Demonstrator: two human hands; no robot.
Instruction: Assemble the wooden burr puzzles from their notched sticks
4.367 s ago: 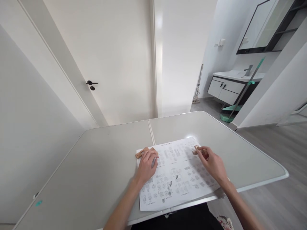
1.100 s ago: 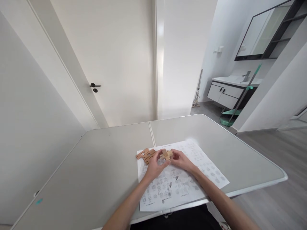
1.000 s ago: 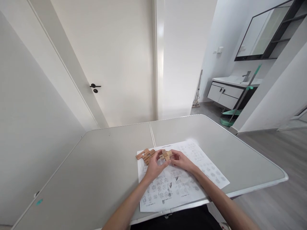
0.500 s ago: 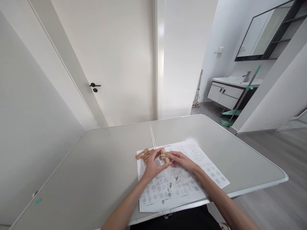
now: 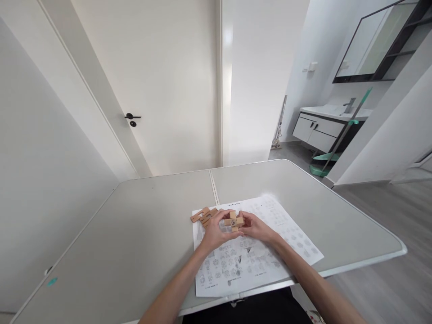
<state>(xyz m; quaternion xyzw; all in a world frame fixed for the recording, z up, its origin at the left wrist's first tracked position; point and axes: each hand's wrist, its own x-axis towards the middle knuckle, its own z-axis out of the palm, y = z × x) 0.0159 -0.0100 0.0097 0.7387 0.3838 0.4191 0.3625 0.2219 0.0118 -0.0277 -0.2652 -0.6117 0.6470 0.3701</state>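
Observation:
Between my hands is a small wooden block puzzle (image 5: pixel 232 222), its light bars crossing one another, with a dark mark on the side facing me. My left hand (image 5: pixel 216 231) curls around it from the left, thumb below and fingers above. From the right, my right hand (image 5: pixel 254 226) grips the puzzle's right side with bent fingers. Just left of my left hand lie several flat brown wooden pieces (image 5: pixel 200 214) with cut-out slots, overlapping one another. Under both hands a large printed instruction sheet (image 5: pixel 249 270) with rows of small diagrams is spread out.
The sheet lies on a pale grey folding table (image 5: pixel 151 238) with a seam through its middle. Behind the table stands a white door (image 5: pixel 168 90) with a black handle. A washbasin cabinet (image 5: pixel 317 130) and a green broom and dustpan (image 5: pixel 320 170) are at the right.
The puzzle has turned between my hands, so another marked face and different bar ends show. My right hand's fingers have curled in closer around its right side.

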